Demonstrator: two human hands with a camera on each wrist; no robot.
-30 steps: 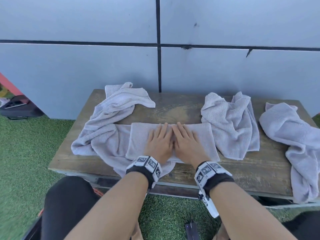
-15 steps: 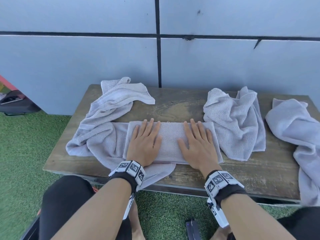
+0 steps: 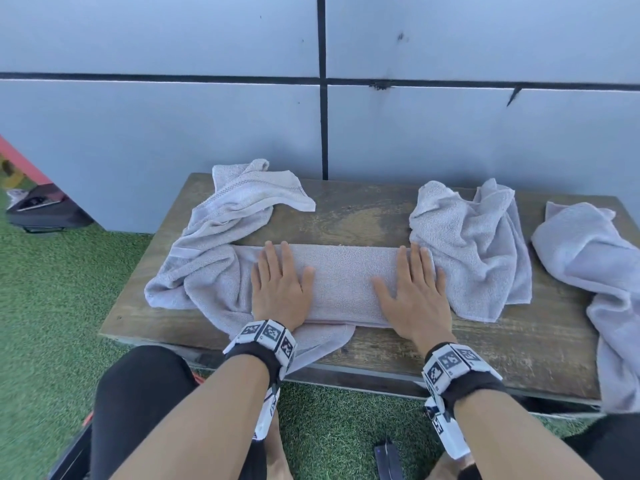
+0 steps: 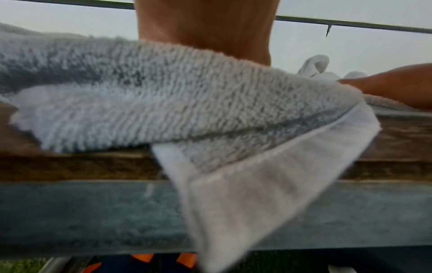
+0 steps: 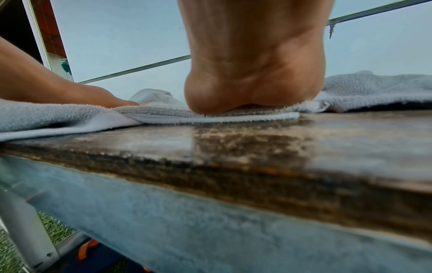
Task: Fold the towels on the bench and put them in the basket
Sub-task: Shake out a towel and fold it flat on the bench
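Smoothing step: left hand (image 3: 281, 289) and right hand (image 3: 414, 294) lie flat, fingers straight, pressing the ends of the folded towel (image 3: 343, 282) at the desk (image 3: 363, 216) front; nothing gripped. Best to press evenly outward to flatten creases, edges aligned, then fold end to end. Basket not in view.

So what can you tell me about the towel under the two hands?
The folded towel is pale grey terry cloth with a looped, fuzzy surface, folded into a long flat strip. It lies across the front middle of the wooden bench. The left hand and right hand press flat on its two ends, fingers straight. Its left end lies over a crumpled towel, and its right end meets another crumpled towel.
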